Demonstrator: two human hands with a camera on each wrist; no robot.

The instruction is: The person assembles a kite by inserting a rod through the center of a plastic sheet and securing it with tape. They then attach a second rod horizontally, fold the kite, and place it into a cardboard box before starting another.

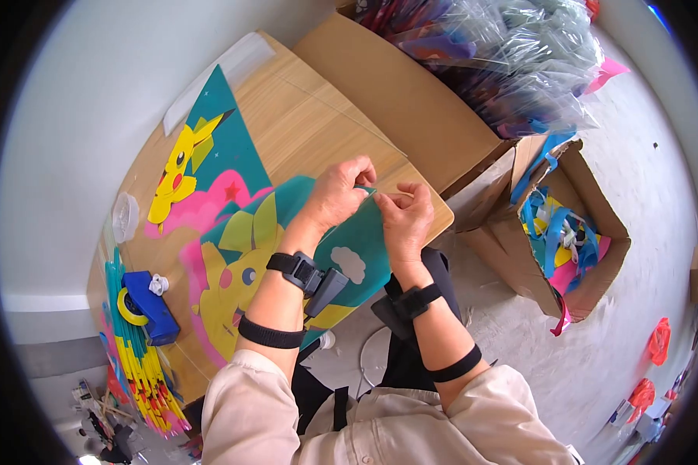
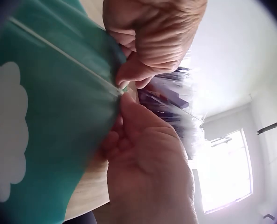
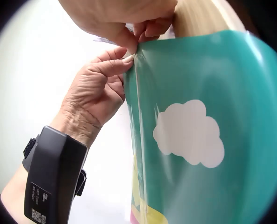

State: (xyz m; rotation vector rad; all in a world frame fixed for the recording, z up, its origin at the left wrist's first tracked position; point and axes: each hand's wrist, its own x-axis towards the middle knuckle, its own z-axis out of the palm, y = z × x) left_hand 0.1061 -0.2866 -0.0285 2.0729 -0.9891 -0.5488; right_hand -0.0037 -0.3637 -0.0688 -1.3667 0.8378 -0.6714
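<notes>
A teal kite [image 1: 349,232] printed with a yellow cartoon character and a white cloud [image 3: 192,135] lies partly on the table, its near part hanging over the edge. My left hand [image 1: 337,194] pinches its corner between thumb and fingers. Right beside it, my right hand [image 1: 407,221] pinches the same corner, thumb tips nearly meeting. A thin pale strip [image 2: 63,53] runs along the kite up to the fingertips. In the left wrist view a small green-white bit [image 2: 123,87] shows between the thumbs; the fingers hide the rest of it.
Another teal triangle [image 1: 209,101] with a yellow character lies on the wooden table [image 1: 310,108]. Rods [image 1: 136,356], a blue tape dispenser [image 1: 151,310] and a white bowl [image 1: 124,217] are at left. Cardboard boxes [image 1: 403,85] stand at right, one holding ribbons [image 1: 554,240].
</notes>
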